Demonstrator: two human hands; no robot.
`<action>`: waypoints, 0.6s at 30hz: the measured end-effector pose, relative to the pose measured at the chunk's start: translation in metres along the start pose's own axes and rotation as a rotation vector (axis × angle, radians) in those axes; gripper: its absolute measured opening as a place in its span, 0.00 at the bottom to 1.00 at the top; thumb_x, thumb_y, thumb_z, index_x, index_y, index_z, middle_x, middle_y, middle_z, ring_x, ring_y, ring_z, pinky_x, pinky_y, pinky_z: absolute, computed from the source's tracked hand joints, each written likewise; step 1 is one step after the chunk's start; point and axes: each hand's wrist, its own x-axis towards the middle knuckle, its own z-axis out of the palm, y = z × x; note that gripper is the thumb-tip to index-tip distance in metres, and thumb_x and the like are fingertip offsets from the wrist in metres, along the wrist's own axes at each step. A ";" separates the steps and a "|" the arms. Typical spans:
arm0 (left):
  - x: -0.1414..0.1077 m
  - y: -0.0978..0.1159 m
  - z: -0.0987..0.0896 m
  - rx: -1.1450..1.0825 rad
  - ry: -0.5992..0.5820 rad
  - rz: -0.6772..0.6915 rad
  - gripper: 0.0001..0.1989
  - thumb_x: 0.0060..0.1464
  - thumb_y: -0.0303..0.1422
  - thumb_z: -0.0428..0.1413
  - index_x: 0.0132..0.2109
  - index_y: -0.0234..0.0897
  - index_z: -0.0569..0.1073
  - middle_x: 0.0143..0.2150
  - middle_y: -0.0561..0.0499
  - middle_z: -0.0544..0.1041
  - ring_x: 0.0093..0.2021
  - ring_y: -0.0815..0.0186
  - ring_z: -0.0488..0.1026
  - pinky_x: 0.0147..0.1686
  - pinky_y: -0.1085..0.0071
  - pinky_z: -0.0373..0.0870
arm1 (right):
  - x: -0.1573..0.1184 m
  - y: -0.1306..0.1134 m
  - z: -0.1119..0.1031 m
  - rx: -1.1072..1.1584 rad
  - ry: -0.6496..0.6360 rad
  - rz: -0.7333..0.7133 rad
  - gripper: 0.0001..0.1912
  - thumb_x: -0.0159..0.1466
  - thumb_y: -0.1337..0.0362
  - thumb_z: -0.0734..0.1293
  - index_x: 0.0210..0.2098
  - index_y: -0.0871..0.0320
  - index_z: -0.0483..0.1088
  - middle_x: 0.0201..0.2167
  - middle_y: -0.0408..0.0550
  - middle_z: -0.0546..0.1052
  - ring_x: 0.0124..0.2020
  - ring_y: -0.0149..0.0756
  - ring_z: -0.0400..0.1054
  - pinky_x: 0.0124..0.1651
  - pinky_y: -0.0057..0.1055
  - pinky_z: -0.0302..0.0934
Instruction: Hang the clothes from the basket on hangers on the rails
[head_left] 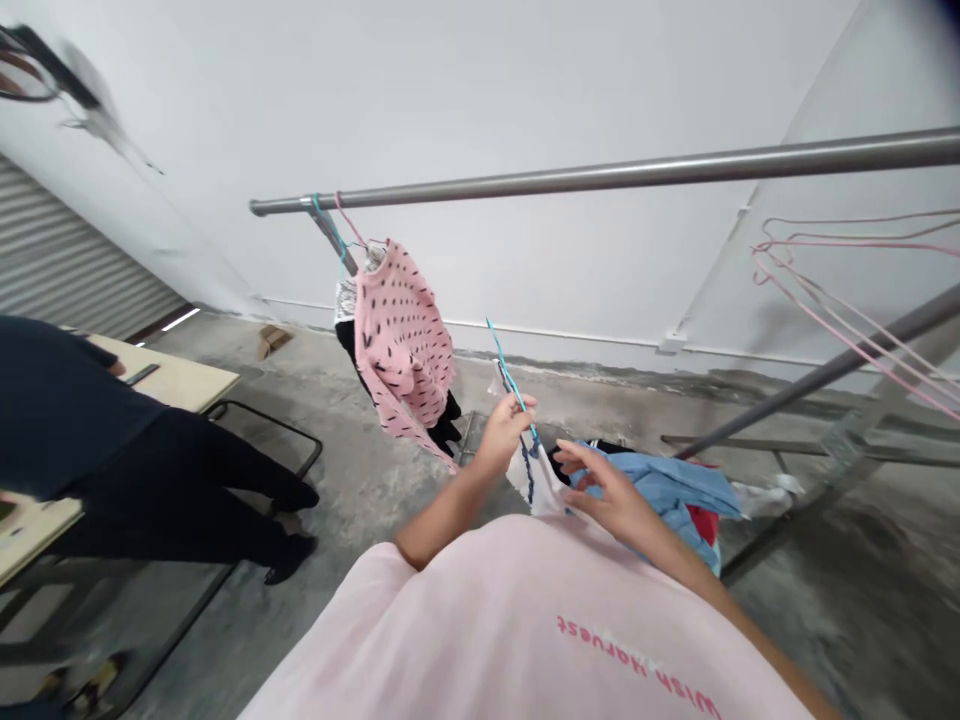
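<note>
My left hand (510,425) is closed round a turquoise clothes hanger (496,340) and the edge of a white garment with dark blue trim (546,482). The hanger slants up and away, partly inside the garment. My right hand (607,490) is beside the garment's right side, fingers apart. Whether its fingertips touch the cloth I cannot tell. Much of the garment's lower part is hidden against my shirt.
A metal rail (525,184) crosses ahead, with a pink dotted garment (405,340) hung at its left end. Pink hangers (840,330) hang at right. Blue clothing (675,485) lies piled below. A person in dark clothes (172,460) stands by a table (202,385) at left.
</note>
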 end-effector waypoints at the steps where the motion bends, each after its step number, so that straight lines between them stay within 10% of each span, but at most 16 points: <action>1: 0.002 0.010 -0.008 0.001 0.028 0.038 0.15 0.45 0.34 0.56 0.42 0.33 0.68 0.31 0.53 0.65 0.29 0.72 0.63 0.32 0.73 0.61 | -0.001 0.002 -0.001 0.002 0.027 0.011 0.33 0.58 0.55 0.68 0.61 0.57 0.60 0.54 0.57 0.70 0.50 0.43 0.67 0.45 0.37 0.65; 9: 0.010 0.121 -0.074 0.106 0.120 0.429 0.11 0.50 0.32 0.54 0.41 0.33 0.72 0.24 0.54 0.64 0.26 0.73 0.62 0.27 0.75 0.57 | -0.008 0.015 -0.004 -0.050 0.015 0.109 0.24 0.59 0.51 0.65 0.49 0.60 0.70 0.47 0.56 0.74 0.41 0.42 0.70 0.43 0.40 0.64; 18: 0.097 0.184 -0.127 -0.037 0.006 0.520 0.13 0.40 0.29 0.54 0.37 0.29 0.69 0.21 0.57 0.58 0.21 0.74 0.60 0.23 0.75 0.54 | -0.013 0.018 -0.003 -0.048 -0.064 0.121 0.26 0.59 0.50 0.63 0.48 0.63 0.71 0.44 0.58 0.74 0.39 0.42 0.69 0.44 0.41 0.63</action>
